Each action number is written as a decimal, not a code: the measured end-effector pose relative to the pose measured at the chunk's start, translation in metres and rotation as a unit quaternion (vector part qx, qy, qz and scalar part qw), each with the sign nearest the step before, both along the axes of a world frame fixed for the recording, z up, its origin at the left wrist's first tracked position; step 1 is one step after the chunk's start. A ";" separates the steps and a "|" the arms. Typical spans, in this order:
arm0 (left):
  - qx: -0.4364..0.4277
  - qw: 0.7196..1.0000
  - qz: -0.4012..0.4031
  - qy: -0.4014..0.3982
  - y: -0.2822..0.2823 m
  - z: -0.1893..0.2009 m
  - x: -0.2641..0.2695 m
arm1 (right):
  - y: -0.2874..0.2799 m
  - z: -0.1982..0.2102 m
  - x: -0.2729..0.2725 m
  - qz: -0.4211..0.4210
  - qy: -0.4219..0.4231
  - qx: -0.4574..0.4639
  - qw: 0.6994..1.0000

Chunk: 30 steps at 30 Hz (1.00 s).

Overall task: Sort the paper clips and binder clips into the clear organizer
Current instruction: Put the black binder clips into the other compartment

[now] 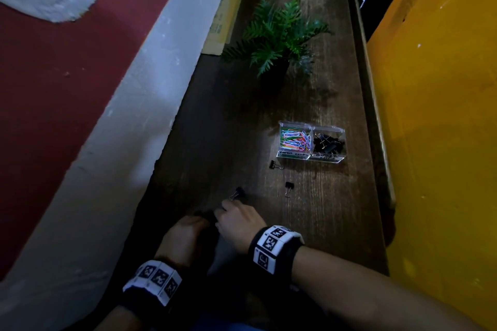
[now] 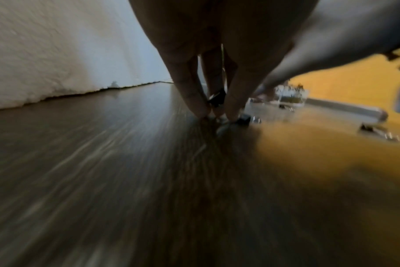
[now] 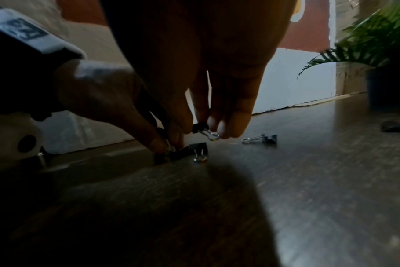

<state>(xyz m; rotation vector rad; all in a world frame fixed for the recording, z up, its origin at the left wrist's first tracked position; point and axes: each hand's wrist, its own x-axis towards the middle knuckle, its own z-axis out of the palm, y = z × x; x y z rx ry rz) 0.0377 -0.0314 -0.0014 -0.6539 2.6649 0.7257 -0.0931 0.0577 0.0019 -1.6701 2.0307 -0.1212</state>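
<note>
On the dark wooden bench [image 1: 309,196], I see both hands pinching binder clips: left hand [image 1: 185,234], right hand [image 1: 236,220].

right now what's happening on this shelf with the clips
A person is sorting clips into a clear organizer: colored paper clips fill its left compartment, black binder clips its right. The right hand pinches a binder clip just above the wooden surface; the left hand pinches another. Three loose binder clips still lie beyond the hands.
</note>
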 end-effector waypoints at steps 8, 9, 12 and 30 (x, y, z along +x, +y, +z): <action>0.003 1.000 0.000 0.001 -0.001 -0.011 0.002 | -0.011 -0.006 0.008 0.019 0.017 0.038 0.999; 0.003 1.000 0.000 0.004 -0.001 -0.011 0.002 | -0.010 -0.006 0.007 0.018 0.018 0.045 0.999; 0.005 1.000 0.000 0.014 -0.004 -0.013 0.002 | -0.008 -0.005 0.002 0.004 0.016 0.065 0.998; 0.063 0.970 0.079 0.222 0.007 0.012 -0.094 | 0.062 0.050 -0.219 -0.441 0.063 -0.134 0.885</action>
